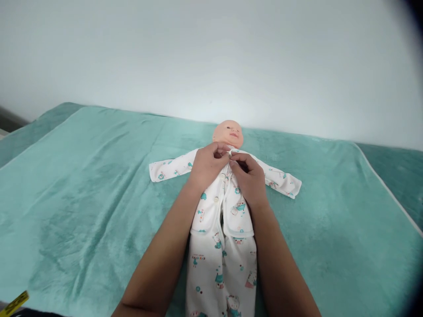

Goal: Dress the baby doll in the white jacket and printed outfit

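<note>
A baby doll (229, 132) lies on its back, dressed in a white printed jacket (239, 207) and matching trousers (201, 273). Both sleeves stretch out sideways. At the doll's neck, my left hand (209, 163) pinches the jacket's front edge with thumb and fingertips. My right hand (247, 174) grips the opposite edge just beside it, fingers closed. Between the fingertips a small light spot shows at the collar; whether it is a button I cannot tell. Lower down, the jacket front hangs apart, with a button (216, 199) visible on its left flap.
Beneath the doll a green blanket (99, 198) with a pale border covers the surface, with folds at the left. A white wall (198, 53) rises behind. In the bottom left corner lies a yellow-and-black strip (15, 304).
</note>
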`<state>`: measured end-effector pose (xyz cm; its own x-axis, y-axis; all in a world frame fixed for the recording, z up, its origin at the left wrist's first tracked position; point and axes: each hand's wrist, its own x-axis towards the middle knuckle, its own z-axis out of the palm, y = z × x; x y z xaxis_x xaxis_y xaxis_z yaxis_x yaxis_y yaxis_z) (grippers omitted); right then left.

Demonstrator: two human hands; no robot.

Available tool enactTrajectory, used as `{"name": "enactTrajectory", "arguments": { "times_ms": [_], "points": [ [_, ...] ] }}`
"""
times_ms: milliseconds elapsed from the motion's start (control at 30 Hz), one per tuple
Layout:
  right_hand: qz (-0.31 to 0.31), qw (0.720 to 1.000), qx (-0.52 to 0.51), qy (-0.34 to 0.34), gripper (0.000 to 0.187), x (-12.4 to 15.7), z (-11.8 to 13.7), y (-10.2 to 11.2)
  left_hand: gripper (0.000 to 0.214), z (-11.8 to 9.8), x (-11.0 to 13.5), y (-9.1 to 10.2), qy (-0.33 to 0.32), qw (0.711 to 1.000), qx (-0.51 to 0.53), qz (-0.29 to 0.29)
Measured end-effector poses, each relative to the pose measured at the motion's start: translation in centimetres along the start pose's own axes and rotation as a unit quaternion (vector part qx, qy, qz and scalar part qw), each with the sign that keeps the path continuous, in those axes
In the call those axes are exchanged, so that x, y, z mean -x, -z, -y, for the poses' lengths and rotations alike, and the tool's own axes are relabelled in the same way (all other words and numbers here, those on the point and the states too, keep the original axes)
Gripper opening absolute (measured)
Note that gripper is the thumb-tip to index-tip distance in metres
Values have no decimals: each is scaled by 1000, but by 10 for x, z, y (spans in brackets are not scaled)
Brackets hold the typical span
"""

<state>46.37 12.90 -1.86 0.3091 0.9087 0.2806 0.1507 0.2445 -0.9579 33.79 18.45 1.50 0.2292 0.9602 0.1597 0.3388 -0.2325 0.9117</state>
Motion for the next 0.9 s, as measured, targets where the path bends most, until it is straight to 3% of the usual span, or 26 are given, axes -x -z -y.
{"name": "enactTrajectory", "arguments": {
  "times_ms": [200, 400, 633, 900],
  "points": [
    [-13, 999, -38, -14, 16, -3, -5, 0, 28, -5, 2, -3, -56, 990, -129, -28],
    [-21, 999, -34, -8, 17, -4, -5, 1, 29, -4, 1, -7, -126, 975, -183, -29],
    [-25, 998, -46, -28, 18, -4, 0, -3, 32, -1, 0, -1, -41, 998, -40, -3],
    [-29, 999, -13, -36, 21, -5, 0, -3, 36, 4, -2, 1, 6, 996, 84, 42]
  ]
}}
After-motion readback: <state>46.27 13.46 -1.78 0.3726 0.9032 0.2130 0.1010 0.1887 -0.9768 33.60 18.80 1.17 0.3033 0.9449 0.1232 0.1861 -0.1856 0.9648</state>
